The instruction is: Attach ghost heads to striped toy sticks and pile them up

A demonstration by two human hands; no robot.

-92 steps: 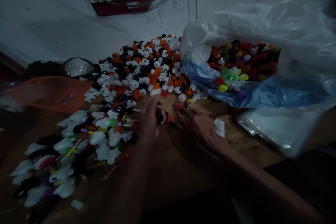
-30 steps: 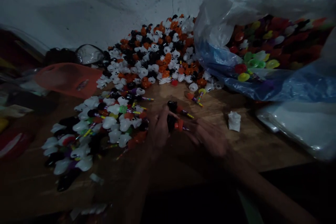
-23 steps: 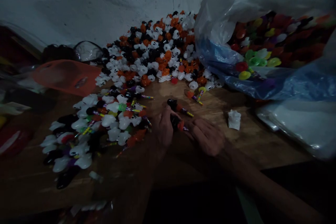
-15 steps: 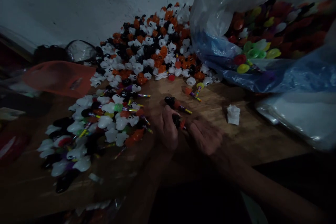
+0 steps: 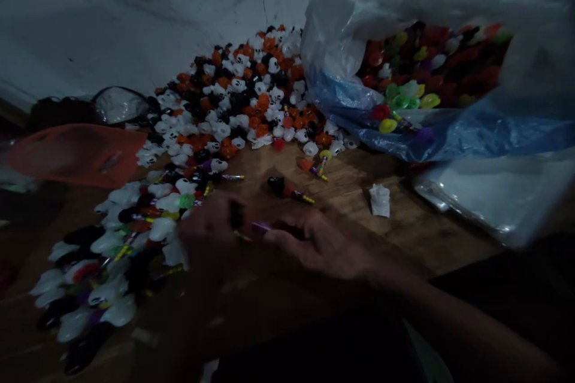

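Note:
My left hand [image 5: 209, 224], smeared by motion, is closed around the black end of a small black-and-orange toy [image 5: 236, 215] beside the near heap. A purple stick [image 5: 260, 226] reaches from the toy's orange part towards my right hand [image 5: 321, 245]. That hand's thumb and forefinger close in at the purple end; blur hides the exact contact. Just beyond my hands, another black-and-orange toy [image 5: 285, 187] with a purple and yellow candy-like tube lies on the wooden table [image 5: 341, 191]. To the left spreads a heap of white, black and orange toys [image 5: 119, 242], several with colourful tubes.
A large pile of ghost and pumpkin figures [image 5: 233, 93] rises against the wall. At right stands an open plastic bag [image 5: 335, 87] of colourful pieces. A white crumpled packet [image 5: 380, 200], clear plastic sheets [image 5: 489, 191] and an orange bag [image 5: 76, 152] also lie here.
My left hand has moved left towards the near heap with the toy. My right hand is now farther from it, its thumb and forefinger at the purple stick. The view has shifted slightly.

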